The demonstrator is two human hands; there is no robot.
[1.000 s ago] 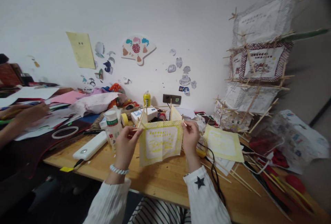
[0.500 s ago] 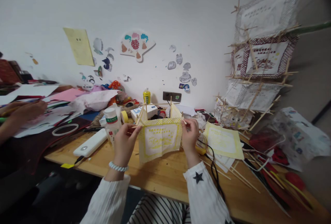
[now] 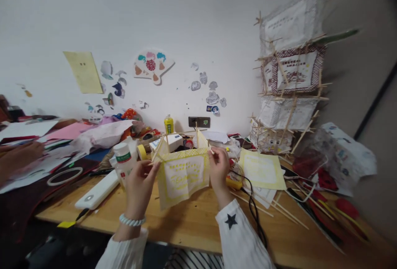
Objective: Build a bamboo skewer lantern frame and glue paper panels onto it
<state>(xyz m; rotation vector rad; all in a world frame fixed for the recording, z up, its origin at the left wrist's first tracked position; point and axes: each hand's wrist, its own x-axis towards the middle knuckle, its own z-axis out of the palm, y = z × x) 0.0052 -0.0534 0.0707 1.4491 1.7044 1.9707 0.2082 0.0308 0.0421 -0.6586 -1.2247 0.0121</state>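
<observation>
Between my two hands is a small stick-and-paper frame, its front covered by a paper panel (image 3: 184,174) with a yellow printed border and yellow lettering. The panel's lower edge hangs free and a little curled above the table. My left hand (image 3: 139,184) pinches the upper left corner, where thin sticks (image 3: 161,147) meet. At the upper right corner my right hand (image 3: 219,167) pinches the paper and frame edge between thumb and fingers. Thin sticks rise behind the panel, with paper on the sides. A matching yellow-printed sheet (image 3: 262,169) lies to the right of my right hand.
Left of my hands stand a white bottle (image 3: 122,159) and a white power strip (image 3: 97,190). A yellow-handled tool (image 3: 234,183) with a black cord and loose sticks (image 3: 285,211) lie right. A tall stick-and-paper tower (image 3: 290,70) stands behind. Another person's hand (image 3: 26,155) is at far left.
The view has shifted, so the scene sits slightly left and, in the middle, lower. Both hands keep their hold on the frame's upper corners; the panel's tilt has changed slightly.
</observation>
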